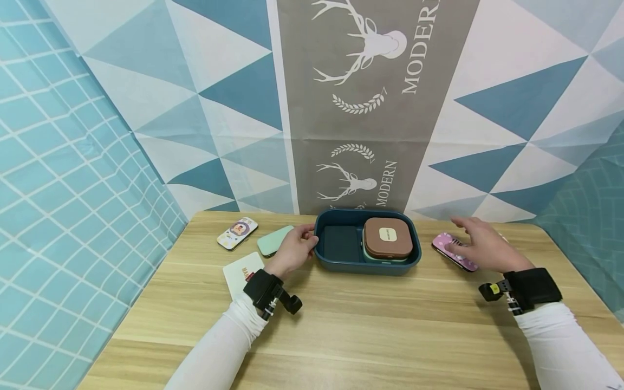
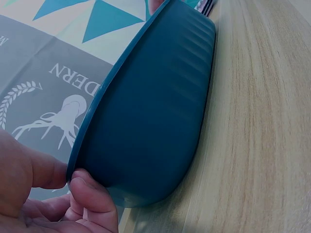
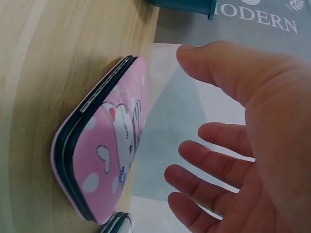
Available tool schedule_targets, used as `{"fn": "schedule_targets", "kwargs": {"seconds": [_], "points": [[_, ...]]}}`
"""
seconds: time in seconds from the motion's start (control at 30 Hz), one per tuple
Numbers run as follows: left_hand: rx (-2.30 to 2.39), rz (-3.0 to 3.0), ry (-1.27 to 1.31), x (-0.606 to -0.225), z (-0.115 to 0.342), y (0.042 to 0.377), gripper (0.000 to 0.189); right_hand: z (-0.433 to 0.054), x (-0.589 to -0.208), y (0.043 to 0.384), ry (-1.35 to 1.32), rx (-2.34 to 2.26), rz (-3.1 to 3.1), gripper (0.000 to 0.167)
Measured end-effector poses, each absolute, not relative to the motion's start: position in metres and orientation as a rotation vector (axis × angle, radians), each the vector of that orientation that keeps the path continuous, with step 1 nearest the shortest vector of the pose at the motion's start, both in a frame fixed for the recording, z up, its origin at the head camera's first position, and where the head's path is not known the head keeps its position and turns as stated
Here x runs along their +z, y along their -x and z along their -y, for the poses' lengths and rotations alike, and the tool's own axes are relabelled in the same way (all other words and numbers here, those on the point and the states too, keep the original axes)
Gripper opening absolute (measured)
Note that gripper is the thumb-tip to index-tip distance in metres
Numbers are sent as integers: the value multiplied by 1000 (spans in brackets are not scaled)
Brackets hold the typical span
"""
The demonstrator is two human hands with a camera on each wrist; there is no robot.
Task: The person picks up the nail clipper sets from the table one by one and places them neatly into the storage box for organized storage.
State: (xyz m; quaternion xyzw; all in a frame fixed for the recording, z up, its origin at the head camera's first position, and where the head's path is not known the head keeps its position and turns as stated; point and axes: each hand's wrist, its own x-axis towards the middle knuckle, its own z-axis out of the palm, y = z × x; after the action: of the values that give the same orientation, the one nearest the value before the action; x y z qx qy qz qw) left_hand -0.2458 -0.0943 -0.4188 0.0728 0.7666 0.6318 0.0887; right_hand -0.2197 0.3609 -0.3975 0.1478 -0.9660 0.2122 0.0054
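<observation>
My left hand (image 1: 294,246) pinches the left rim of a dark blue rectangular bin (image 1: 368,267) between thumb and fingers. The left wrist view shows the grip on the bin (image 2: 146,111) closely. Inside its right half lies a brown square case (image 1: 388,238) with a cream label, on top of a pale green case (image 1: 385,261). A darker square area shows in the left half; whether it is a thing or the floor, I cannot tell. My right hand (image 1: 482,246) hovers beside a flat pink case (image 3: 109,145) with a cartoon print, fingers apart and holding nothing.
Left of the bin lie a white patterned case (image 1: 237,233), a mint green case (image 1: 274,240) and a white square item (image 1: 242,273) with lettering, partly behind my left wrist. Another case (image 3: 117,223) peeks out beyond the pink one. A patterned cloth (image 1: 234,108) hangs behind the wooden table (image 1: 370,330).
</observation>
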Motion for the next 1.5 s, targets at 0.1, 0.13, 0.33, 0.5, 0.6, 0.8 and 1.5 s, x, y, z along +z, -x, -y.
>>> {"fn": "schedule_targets", "kwargs": {"seconds": [0.1,0.13,0.33,0.5,0.6,0.8,1.5], "points": [[1881,-2284,-216,-419,95,246,43,-362,-398,220,-431,654,3046,83],[1882,-2285,-215,-419,95,246,43,-362,-399,220,-423,653,3052,83],[1881,-2288,-220,-418,95,246,43,-363,-405,222,-403,649,3071,84],[1878,-2283,-224,-418,95,246,43,-361,-409,221,-399,622,3069,85],[1879,-2279,-226,-419,95,247,44,-360,-410,220,-397,596,3065,84],[1880,-2288,-231,-420,95,246,43,-362,-414,221,-385,541,3073,87],[1883,-2274,-237,-419,95,245,44,-366,-420,219,-377,525,3091,81]]}}
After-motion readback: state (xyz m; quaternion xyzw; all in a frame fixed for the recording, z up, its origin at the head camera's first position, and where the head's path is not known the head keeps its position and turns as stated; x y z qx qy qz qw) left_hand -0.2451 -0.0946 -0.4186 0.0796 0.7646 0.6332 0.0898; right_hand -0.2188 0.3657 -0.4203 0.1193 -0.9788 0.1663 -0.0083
